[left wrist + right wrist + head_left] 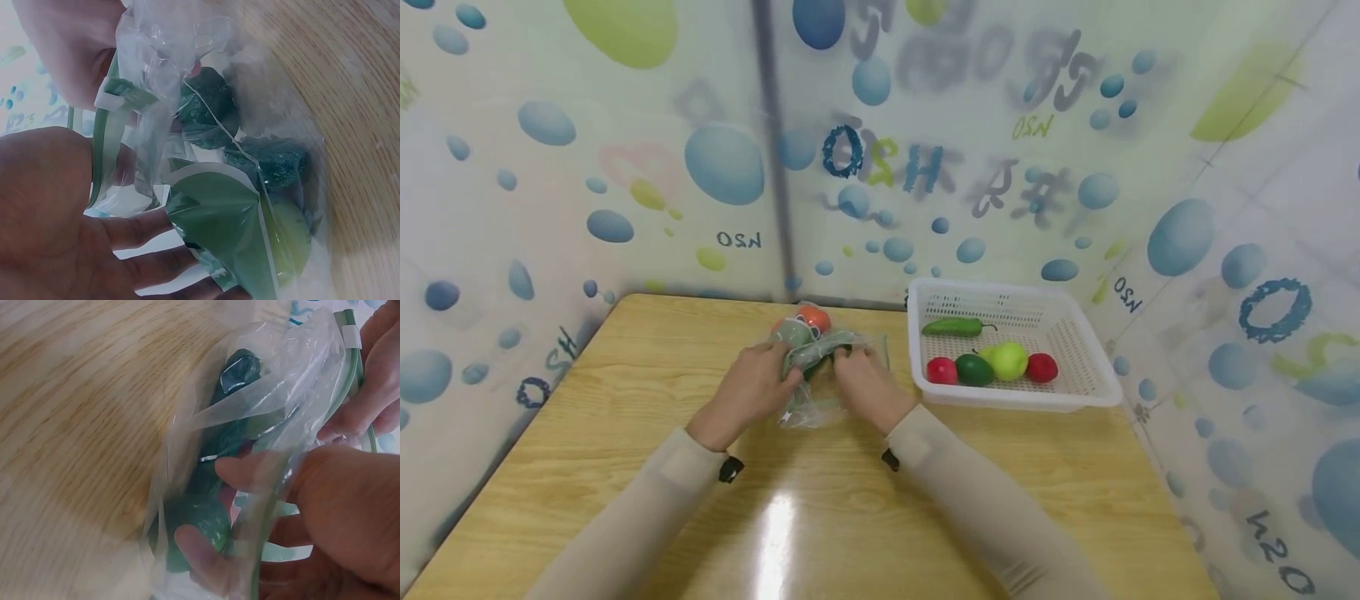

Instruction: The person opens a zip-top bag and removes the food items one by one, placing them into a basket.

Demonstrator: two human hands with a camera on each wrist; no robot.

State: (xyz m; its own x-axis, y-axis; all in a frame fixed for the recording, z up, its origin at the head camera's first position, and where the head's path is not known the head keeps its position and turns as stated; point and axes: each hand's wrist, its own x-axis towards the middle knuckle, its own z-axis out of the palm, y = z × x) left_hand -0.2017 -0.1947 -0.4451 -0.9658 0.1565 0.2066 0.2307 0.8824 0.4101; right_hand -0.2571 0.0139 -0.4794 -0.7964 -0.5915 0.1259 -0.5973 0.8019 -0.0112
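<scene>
A clear zip bag (808, 412) with a green closing strip and a white slider (110, 100) lies on the table between both hands. My left hand (751, 385) grips its left side, the fingers spread along the plastic under a green printed patch (215, 200). On the other side my right hand (868, 385) holds the bag near its mouth, fingers around the edge. Through the plastic show a long dark green vegetable (219, 434), a round green one (203, 525) and a yellow-green round piece (289, 237). An orange-red round piece (815, 317) is at the bag's far end.
To the right stands a white plastic basket (1022, 398). In it are a long green pepper (952, 327), a dark green oval piece (974, 371), a yellow-green fruit (1010, 361) and two red round pieces (1042, 367). Patterned walls border the wooden table (647, 358).
</scene>
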